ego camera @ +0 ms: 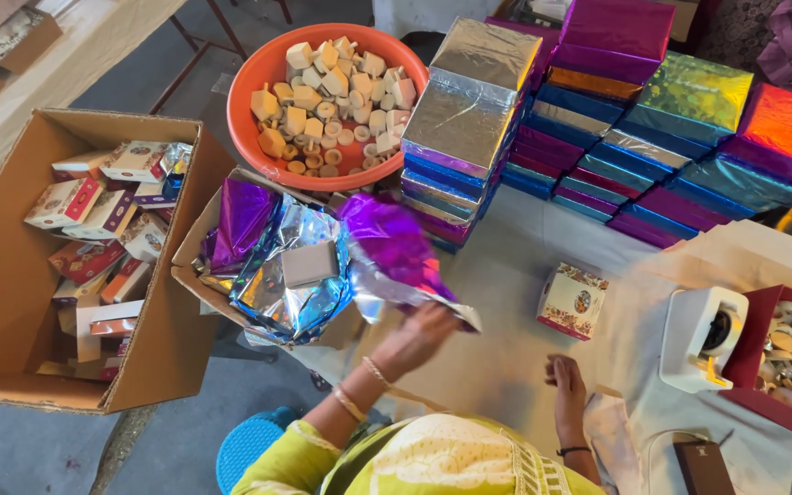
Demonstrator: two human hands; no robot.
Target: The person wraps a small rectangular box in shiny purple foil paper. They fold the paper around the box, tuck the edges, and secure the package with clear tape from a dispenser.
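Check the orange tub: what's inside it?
The orange tub holds pale cut blocks heaped over small round discs. The pile covers the bottom, and a silver box stack hides its right rim.

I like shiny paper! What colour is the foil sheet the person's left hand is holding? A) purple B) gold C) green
A: the left hand grips a purple foil sheet lifted from the open box of foil sheets.
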